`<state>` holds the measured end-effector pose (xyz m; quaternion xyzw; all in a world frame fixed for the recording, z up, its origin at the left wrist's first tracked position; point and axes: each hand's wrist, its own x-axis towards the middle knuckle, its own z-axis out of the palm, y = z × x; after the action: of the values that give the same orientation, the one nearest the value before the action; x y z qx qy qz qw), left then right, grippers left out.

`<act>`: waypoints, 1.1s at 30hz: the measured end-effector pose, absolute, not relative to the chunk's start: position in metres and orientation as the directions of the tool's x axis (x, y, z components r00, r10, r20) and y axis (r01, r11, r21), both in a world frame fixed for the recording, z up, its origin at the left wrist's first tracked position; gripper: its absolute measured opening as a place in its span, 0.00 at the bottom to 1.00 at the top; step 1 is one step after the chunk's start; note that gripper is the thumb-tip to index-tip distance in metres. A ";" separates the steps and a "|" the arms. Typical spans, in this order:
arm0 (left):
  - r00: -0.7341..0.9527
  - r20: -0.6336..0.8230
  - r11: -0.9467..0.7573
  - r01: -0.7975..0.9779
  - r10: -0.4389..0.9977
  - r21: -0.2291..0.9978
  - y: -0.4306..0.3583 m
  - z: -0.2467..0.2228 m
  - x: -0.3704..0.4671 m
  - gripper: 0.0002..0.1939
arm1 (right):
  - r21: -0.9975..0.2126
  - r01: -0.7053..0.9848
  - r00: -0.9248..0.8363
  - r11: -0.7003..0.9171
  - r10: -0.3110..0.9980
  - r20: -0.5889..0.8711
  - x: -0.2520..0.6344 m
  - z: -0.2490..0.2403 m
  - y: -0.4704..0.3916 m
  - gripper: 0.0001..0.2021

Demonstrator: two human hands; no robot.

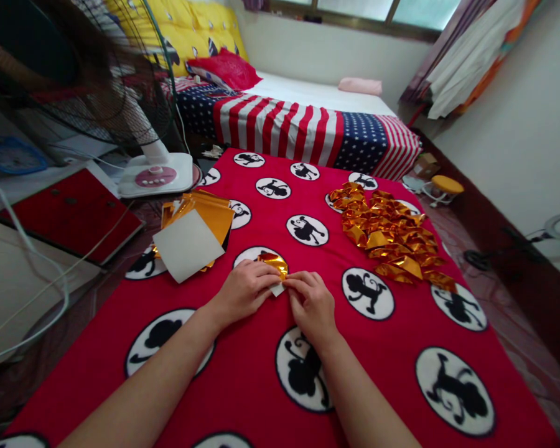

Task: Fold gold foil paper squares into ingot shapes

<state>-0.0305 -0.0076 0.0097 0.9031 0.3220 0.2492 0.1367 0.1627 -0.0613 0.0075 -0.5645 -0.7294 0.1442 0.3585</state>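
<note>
Between my two hands lies a small piece of gold foil paper point(276, 262), partly folded, with a white underside showing at its near corner. My left hand point(249, 287) is closed on its left side, fingers laid over the foil. From the right, my right hand point(312, 302) pinches its near right edge between thumb and fingers. Left of my hands sits a stack of gold foil sheets point(214, 214), topped by a white-side-up sheet point(188, 244). A heap of folded gold foil pieces point(387, 233) is spread to the right.
Everything rests on a red cloth with monkey prints point(242, 386). A standing fan point(156, 168) is at the left, beside a red panel point(74, 211) and white cables. Behind is a bed with a flag-patterned cover point(280, 127). A yellow-topped stool point(447, 184) stands right.
</note>
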 end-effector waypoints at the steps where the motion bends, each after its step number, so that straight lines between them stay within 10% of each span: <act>1: 0.662 0.374 -0.756 0.510 0.650 0.410 -0.008 0.009 -0.030 0.11 | -0.622 0.717 -0.101 0.316 0.929 0.356 0.163 0.007 -0.061 0.12; 33: 0.402 0.430 -0.586 0.482 0.808 0.652 -0.008 -0.002 -0.012 0.06 | -0.638 0.768 0.049 0.052 0.989 0.140 0.159 0.011 -0.048 0.06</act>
<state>-0.0116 -0.0076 -0.0018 0.8082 0.3991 0.3739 0.2184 0.1587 -0.0476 0.0114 -0.6621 -0.6633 0.1883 0.2935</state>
